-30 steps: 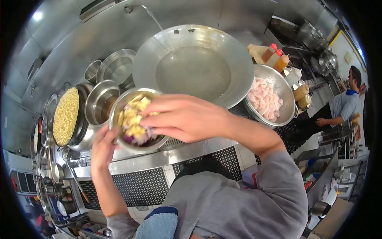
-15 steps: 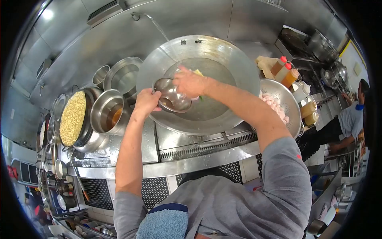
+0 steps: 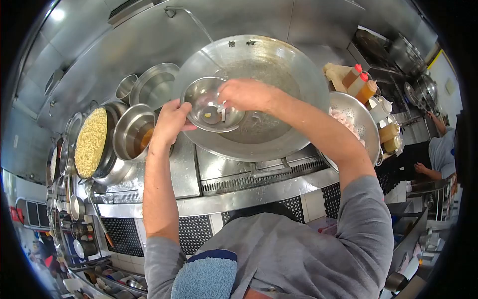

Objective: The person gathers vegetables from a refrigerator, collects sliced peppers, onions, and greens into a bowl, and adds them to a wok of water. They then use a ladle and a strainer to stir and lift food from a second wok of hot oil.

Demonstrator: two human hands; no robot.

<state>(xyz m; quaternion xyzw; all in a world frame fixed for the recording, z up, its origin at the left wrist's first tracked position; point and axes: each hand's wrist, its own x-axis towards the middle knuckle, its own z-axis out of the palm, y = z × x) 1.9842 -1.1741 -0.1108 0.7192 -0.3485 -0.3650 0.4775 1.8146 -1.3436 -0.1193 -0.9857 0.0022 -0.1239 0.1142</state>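
Observation:
My left hand [image 3: 172,122] is closed on the left rim of a steel bowl [image 3: 201,94], held tilted over the left side of a large wok [image 3: 308,89]. A few small scraps, one yellowish and some pale, lie in the bowl's bottom. Over the bowl's right side, my right hand [image 3: 246,94] has its fingers drawn together and pointing into it. Pale bits show right at its fingertips, too small to name. Liquid covers the wok's bottom, and a thin stream of water [image 3: 199,27] runs into it from a wall spout [image 3: 171,11].
To the left stand a tray of noodles [image 3: 91,142], a pot with brown liquid [image 3: 130,134] and a wide steel basin [image 3: 154,87]. On the right are a colander [image 3: 366,119] holding pale pink pieces and several sauce bottles [image 3: 367,92]. A co-worker [image 3: 440,152] is at far right.
The bowl has come up and slightly left, its inside now more visible. My right hand has moved from over the wok into the bowl. Yellow and green pieces near the hand no longer show.

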